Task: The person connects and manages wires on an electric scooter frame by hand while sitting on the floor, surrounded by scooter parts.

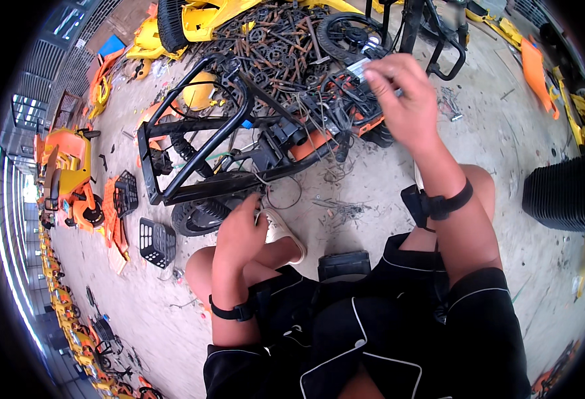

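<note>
A stripped black scooter frame (pixel 202 156) lies in front of me, with a shock absorber, a rear tyre (pixel 199 219), loose cables and an orange-edged section full of wiring (pixel 356 100). My right hand (pixel 409 96) is raised over that wired end, its fingers curled and the thumb bent toward them. Beside the fingertips is a silvery metal part (pixel 357 68); whether they grip anything cannot be made out. Near the frame's lower rail, above the tyre, my left hand (pixel 241 229) is loosely open, with some fingers partly hidden.
Rusty metal parts (pixel 272 40) are heaped behind the frame, beside a loose wheel (pixel 352 36) and yellow panels (pixel 219 16). Black baskets (pixel 157 243) and orange scooter bodies (pixel 73 159) stand left. A stack of black bins (pixel 562 193) stands right. Wire scraps (pixel 346 213) litter the concrete.
</note>
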### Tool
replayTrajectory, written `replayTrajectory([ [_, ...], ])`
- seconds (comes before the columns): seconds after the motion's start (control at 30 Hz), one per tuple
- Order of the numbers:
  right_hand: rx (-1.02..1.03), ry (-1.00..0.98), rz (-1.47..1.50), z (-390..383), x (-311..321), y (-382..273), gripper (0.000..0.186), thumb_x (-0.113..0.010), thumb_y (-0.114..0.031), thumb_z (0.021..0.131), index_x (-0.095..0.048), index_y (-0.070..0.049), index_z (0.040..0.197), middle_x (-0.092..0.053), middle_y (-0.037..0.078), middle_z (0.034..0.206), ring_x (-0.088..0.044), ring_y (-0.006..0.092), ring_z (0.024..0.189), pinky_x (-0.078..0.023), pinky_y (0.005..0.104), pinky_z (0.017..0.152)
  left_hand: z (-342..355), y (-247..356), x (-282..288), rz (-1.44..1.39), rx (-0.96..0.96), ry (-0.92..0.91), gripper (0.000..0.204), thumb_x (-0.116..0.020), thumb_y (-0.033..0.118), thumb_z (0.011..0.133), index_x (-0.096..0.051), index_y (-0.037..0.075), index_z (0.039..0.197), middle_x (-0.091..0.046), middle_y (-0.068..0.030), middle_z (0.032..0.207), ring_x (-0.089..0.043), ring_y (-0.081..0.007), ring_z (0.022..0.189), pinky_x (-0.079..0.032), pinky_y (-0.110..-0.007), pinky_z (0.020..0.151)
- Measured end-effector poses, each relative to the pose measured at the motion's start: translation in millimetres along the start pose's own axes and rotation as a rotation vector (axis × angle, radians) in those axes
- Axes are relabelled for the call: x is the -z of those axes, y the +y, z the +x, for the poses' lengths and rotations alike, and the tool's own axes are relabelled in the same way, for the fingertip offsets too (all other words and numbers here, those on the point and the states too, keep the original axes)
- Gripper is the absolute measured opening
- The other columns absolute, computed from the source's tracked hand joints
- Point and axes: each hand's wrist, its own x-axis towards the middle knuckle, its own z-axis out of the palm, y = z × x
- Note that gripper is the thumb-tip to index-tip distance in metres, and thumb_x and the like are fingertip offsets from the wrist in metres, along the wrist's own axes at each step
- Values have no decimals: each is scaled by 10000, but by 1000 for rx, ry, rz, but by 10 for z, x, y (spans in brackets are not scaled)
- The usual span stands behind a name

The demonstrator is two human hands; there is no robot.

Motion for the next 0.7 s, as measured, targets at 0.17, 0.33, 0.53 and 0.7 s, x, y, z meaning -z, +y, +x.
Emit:
replayTrajectory([
  [0.17, 165, -149, 76, -30, -219, -257, 110, -731, -95, 799, -689, -60, 894, -651, 78, 833, -612, 254, 765, -490, 341, 692, 212, 517, 169, -592, -99, 105, 499, -608, 194, 912, -446, -3, 1342, -623, -177, 1165, -604, -306, 1063, -476, -392, 902],
  [0.33, 141, -208, 136, -46, -326, -395, 112, -728, -85, 800, -681, -53, 896, -658, 82, 833, -612, 254, 745, -491, 338, 668, 570, 756, 70, -832, -214, 92, 577, -506, 338, 983, -369, -36, 1399, -564, -197, 1270, -480, -253, 1233, -400, -392, 998],
  [0.53, -2, -159, 91, -52, -467, -327, 104, -712, -80, 820, -678, -37, 908, -668, 92, 832, -619, 259, 729, -507, 332, 671, 838, 831, -190, -1613, -186, -436, 797, -189, 649, 969, -453, -4, 1342, -652, -150, 1031, -565, -266, 1062, -391, -419, 962],
  [0.7, -339, -69, -19, -15, -437, -151, 108, -685, -117, 875, -679, -26, 934, -679, 89, 818, -628, 150, 673, -499, 279, 616, 856, 682, -221, -1747, -67, -517, 585, -278, 535, 1014, -553, 39, 1155, -400, 12, 618, -413, -124, 539, -413, -295, 625],
])
